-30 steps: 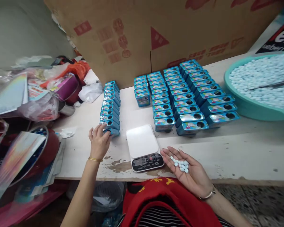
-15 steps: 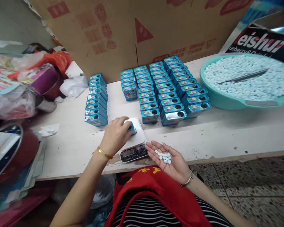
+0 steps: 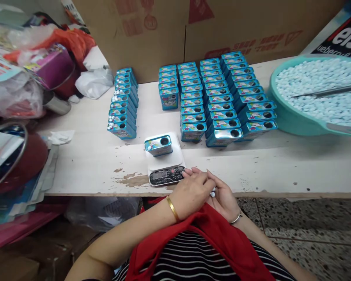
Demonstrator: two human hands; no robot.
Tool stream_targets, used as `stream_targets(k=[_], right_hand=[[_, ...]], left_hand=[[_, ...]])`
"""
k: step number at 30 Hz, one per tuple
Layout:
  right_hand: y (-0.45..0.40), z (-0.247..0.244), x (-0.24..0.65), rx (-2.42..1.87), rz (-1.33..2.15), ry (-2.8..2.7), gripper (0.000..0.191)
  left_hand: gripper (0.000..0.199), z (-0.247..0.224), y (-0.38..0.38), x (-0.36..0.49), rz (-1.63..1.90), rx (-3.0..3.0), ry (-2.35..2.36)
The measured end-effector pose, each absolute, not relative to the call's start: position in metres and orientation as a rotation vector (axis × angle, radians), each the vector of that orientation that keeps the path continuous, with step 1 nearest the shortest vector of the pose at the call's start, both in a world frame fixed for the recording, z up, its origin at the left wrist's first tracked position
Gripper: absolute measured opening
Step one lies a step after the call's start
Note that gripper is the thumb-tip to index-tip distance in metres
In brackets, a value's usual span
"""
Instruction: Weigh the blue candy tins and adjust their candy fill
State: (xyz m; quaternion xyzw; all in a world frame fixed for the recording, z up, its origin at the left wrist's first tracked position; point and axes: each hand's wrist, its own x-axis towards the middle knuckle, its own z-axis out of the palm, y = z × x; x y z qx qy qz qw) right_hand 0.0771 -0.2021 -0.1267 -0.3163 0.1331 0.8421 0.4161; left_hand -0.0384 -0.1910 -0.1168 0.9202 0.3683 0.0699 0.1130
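Observation:
My left hand (image 3: 194, 191), with a gold bracelet, lies across my right hand, its fingers bent together at the palm; whether a candy sits between its fingertips is hidden. My right hand (image 3: 224, 201) is palm up and cupped around pale blue candies (image 3: 212, 192), most of them covered by my left hand. Left of both hands is a small kitchen scale (image 3: 163, 175). On its white plate stands a blue candy tin (image 3: 159, 145) with a round opening in its top and a candy lying on the lid's left end.
Several rows of blue tins (image 3: 219, 105) stand at the back. Another row (image 3: 123, 105) is at left, some with candies on top. A turquoise basin (image 3: 298, 125) full of candies, with a scoop-like tool (image 3: 324, 92), is at right. A cardboard box (image 3: 160, 43) stands behind; bags (image 3: 93, 84) crowd the left.
My left hand has let go of the tin on the scale and moved right, over the candies in my right palm. The view has shifted slightly.

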Motion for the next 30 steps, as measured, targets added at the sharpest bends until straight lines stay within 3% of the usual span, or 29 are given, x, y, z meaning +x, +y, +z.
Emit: stream_targets(k=[10,16,22,30], right_hand=[[-0.202,-0.134,0.073,-0.796,2.151,0.261,0.032],[-0.191,-0.133,0.067,-0.705,2.063,0.331,0.028],[-0.176,-0.120,0.054,-0.644,2.132,0.241,0.029],[-0.173,-0.121,0.057,-0.639,2.114,0.284,0.032]], left_hand=[[0.018,-0.111,-0.189,-0.043,0.031,2.558,1.228],[0.013,-0.096,-0.171,-0.070,0.531,2.296,1.132],[0.006,-0.057,-0.121,-0.113,0.996,2.325,1.399],[0.011,-0.056,-0.101,-0.135,0.656,2.547,1.480]])
